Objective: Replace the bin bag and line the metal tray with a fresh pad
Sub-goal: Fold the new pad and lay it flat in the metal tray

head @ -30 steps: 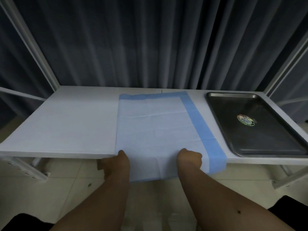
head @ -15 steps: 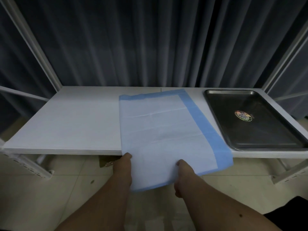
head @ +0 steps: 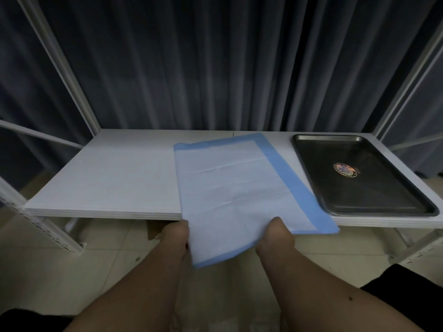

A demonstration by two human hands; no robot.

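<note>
Pad point(head: 230, 188) hangs over the table's point(head: 107, 178) near edge, pinched by the left hand point(head: 176, 233) and the right hand point(head: 275, 236) (fingers curled underneath, hidden); the tray point(head: 311, 168) sits at 2 o'clock, just beside it.

The round sticker point(head: 345, 169) on the metal tray point(head: 311, 149) is too blurred to read.

Fingers of each hand point(head: 176, 232) lie hidden beneath the pad point(head: 230, 188).
</note>
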